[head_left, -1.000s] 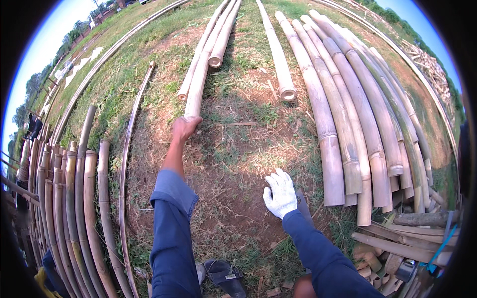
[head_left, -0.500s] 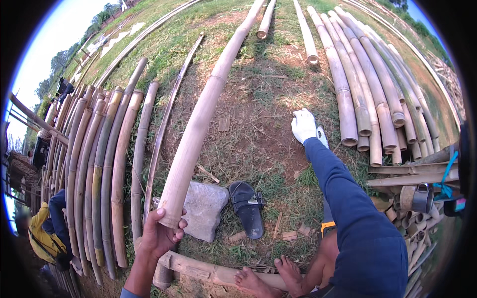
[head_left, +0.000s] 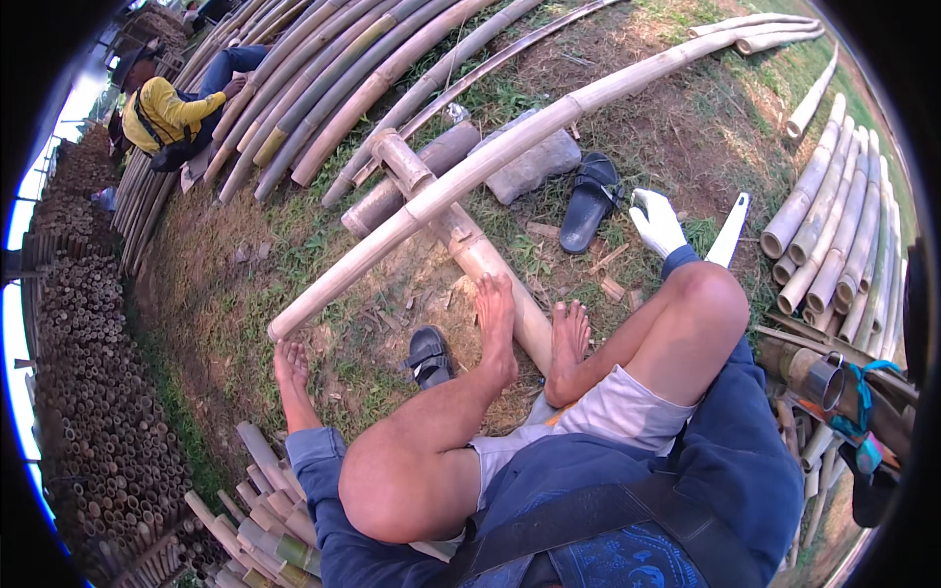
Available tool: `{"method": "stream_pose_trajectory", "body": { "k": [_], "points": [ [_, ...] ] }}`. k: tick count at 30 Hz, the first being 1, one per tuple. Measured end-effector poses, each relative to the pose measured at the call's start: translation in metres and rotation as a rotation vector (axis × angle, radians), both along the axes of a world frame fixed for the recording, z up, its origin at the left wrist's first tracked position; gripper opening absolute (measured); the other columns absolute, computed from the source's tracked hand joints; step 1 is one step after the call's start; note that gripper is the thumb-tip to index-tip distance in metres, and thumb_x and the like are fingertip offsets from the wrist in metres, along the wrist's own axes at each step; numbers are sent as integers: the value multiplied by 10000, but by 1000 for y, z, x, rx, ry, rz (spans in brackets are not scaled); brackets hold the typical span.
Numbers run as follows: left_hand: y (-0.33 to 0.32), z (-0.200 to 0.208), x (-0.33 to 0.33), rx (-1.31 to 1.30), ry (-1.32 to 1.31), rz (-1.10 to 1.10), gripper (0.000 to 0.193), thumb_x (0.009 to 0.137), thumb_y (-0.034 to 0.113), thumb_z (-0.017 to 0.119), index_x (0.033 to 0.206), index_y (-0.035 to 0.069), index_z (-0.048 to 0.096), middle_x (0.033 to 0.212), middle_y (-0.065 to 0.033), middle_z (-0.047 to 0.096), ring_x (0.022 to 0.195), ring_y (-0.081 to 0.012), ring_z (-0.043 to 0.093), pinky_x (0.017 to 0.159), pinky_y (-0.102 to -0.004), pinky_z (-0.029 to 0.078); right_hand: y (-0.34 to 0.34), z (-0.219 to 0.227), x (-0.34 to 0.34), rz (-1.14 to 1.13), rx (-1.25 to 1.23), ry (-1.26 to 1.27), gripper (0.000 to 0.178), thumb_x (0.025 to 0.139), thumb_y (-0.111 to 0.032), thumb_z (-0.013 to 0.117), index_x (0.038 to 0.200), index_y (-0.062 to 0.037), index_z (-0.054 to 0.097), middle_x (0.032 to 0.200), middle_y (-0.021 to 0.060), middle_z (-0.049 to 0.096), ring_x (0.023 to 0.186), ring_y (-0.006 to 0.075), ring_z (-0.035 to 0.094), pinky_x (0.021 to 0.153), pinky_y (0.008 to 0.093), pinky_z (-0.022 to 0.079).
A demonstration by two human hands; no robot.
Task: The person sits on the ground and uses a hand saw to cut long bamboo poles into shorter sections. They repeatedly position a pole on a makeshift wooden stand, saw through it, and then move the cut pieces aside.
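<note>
Grassy ground (head_left: 294,225) lay all around, with bamboo rows (head_left: 343,103) at the upper left and right. One long pole (head_left: 500,154) crossed over a log (head_left: 482,252). The left hand (head_left: 291,365) touched the pole's near end, but I couldn't tell if it gripped. The gloved right hand (head_left: 657,223) had bent fingers near a white blade (head_left: 728,235); I couldn't tell if they held anything.

One long bamboo pole (head_left: 490,159). At its near end, one bare left hand (head_left: 291,361). On its near side, one gloved right hand (head_left: 659,223), one saw blade (head_left: 729,235), two black sandals (head_left: 585,211), two bare feet (head_left: 497,314). Beneath it, one bamboo crosspiece (head_left: 485,257) and one stone slab (head_left: 537,165). Beyond it, one worker in yellow (head_left: 167,110). Beside its far end, two shorter-looking poles (head_left: 784,39).
</note>
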State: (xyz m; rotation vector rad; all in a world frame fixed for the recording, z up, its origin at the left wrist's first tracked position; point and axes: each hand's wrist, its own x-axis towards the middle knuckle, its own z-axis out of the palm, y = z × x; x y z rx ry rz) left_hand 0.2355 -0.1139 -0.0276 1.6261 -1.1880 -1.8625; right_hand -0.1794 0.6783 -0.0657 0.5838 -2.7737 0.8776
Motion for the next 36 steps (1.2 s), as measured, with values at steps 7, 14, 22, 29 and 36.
{"method": "stream_pose_trajectory", "body": {
  "k": [7,14,22,29,36],
  "points": [
    [106,11,-89,-1471,-519,-498,812,826,378,933,1506,64,621,1424,-214,591,1313,-390,580,1163,-536,450,35,-102,216,-514,-102,-227,606,1042,-362,617,1546,-36,540,1533,191,576,1443,367,523,1248,493,371],
    [124,22,-172,-1564,-537,-1184,715,763,482,931,1327,109,699,1167,-208,771,1092,-401,746,949,-540,576,-175,-63,274,-662,-265,-725,785,1135,-569,402,1724,-53,355,1800,150,340,1649,312,323,1369,446,185],
    [99,34,-243,-1065,-467,-1716,818,669,622,885,1249,53,789,1115,-256,806,1052,-433,773,951,-532,592,-183,-13,284,-606,-475,-833,745,1152,-546,400,1748,-105,323,1830,97,286,1706,269,162,1390,388,69],
    [109,2,-280,-796,-199,-1660,810,703,566,932,1245,-17,783,1105,-214,825,1024,-380,793,938,-475,600,-168,-54,284,-530,-278,-642,655,1170,-458,395,1692,-64,413,1770,149,392,1666,331,265,1381,430,141],
    [141,20,-251,-1284,-413,-1566,814,746,689,844,1295,102,717,1077,-249,806,1016,-456,773,905,-565,597,-178,-29,278,-582,-181,-667,616,1164,-428,399,1618,-20,479,1690,223,477,1605,401,353,1353,474,211]
  ]
}}
